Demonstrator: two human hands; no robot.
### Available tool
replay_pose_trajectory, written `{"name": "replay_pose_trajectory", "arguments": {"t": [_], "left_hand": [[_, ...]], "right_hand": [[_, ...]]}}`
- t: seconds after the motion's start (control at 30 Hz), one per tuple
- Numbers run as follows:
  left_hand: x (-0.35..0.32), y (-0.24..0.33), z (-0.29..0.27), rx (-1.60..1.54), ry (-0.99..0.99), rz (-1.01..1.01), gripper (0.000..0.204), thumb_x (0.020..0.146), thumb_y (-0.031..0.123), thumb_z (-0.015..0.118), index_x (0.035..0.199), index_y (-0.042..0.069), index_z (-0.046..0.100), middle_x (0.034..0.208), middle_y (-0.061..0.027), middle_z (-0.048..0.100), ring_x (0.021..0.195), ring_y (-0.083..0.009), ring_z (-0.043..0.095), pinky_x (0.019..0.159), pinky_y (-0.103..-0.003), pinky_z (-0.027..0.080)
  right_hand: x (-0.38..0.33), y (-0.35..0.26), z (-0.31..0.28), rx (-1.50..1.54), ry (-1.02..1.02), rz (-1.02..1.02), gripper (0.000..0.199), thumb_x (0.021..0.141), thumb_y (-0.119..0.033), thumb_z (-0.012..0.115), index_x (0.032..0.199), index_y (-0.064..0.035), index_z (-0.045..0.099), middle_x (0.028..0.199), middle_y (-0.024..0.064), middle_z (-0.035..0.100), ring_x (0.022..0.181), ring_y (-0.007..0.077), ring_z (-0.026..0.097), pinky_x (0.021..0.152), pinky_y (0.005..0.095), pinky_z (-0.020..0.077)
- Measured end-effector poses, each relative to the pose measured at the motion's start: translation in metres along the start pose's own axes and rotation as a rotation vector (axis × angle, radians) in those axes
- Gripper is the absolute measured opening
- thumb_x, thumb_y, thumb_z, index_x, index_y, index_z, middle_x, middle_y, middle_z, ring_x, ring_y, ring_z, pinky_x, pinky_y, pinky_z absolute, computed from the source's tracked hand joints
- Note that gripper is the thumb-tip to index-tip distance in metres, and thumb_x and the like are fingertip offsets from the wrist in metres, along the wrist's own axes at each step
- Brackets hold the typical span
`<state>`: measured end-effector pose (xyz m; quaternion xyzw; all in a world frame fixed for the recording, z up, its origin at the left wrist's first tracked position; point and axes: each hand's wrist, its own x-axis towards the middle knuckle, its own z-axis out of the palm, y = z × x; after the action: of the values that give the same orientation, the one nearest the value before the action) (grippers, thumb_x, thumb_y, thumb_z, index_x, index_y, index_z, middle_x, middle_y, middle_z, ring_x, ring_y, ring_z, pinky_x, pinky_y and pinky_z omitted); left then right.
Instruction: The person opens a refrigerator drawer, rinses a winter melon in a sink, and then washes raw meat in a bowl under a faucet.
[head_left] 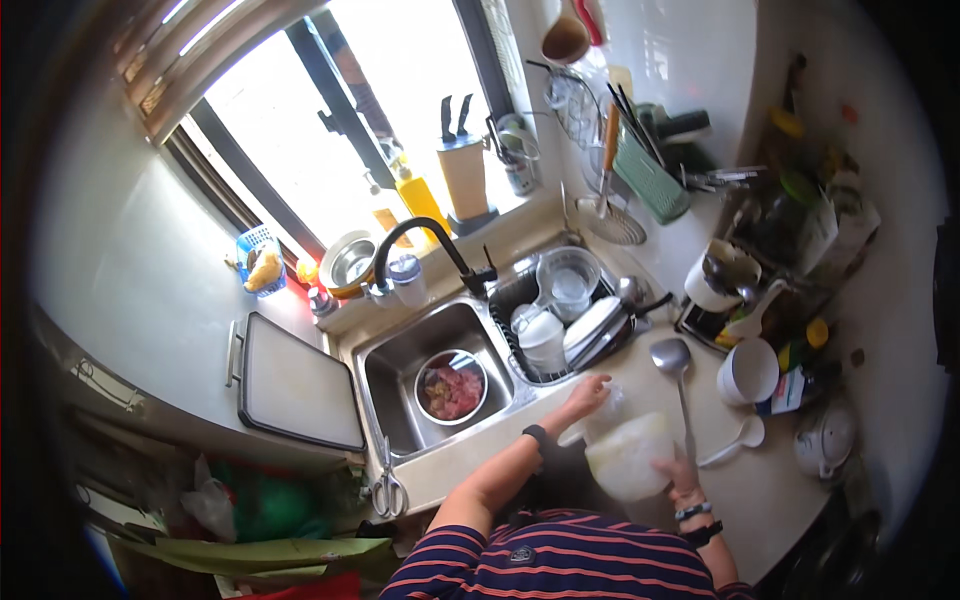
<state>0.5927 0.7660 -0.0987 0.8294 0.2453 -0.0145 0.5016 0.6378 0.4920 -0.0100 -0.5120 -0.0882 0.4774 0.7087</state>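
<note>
Two-handed, seemingly manoeuvred white plastic (628, 462) in clamped right fingers (664, 467); curled left fingers (601, 384) beside clear film (616, 401), couldn't tell if gripping; next needed steadiness.

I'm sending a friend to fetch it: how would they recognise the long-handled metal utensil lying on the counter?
From the sink, go right past the dish rack to the pale counter. The utensil lies there, its handle running toward the right hand. It is grey metal, unlike the white spoon nearby.
</note>
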Motion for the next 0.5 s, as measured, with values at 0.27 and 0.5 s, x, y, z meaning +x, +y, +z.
{"name": "replay_pose_trajectory", "arguments": {"t": [0.27, 0.5], "left_hand": [[0.005, 0.109, -0.023, -0.014, -0.547, 0.598, 0.046, 0.089, 0.036, 0.05, 0.125, 0.006, 0.047, 0.111, -0.0121, 0.057, 0.104, -0.0201, 0.054, 0.09, -0.032, 0.041], [-0.046, 0.124, -0.139, 0.165, -0.241, 0.606, 0.027, 0.086, 0.012, 0.052, 0.112, 0.005, 0.055, 0.096, -0.0118, 0.062, 0.086, -0.0197, 0.059, 0.078, -0.032, 0.047]], "right_hand": [[0.006, 0.032, -0.001, 0.007, -0.011, 0.013, 0.05, 0.069, -0.012, 0.066, 0.115, 0.001, 0.051, 0.104, 0.0089, 0.059, 0.092, 0.0218, 0.057, 0.083, 0.0328, 0.046], [0.018, 0.032, -0.002, 0.145, 0.048, 0.022, 0.055, 0.068, -0.011, 0.066, 0.119, -0.003, 0.048, 0.107, 0.0104, 0.056, 0.094, 0.0243, 0.056, 0.084, 0.0341, 0.0467]]}}
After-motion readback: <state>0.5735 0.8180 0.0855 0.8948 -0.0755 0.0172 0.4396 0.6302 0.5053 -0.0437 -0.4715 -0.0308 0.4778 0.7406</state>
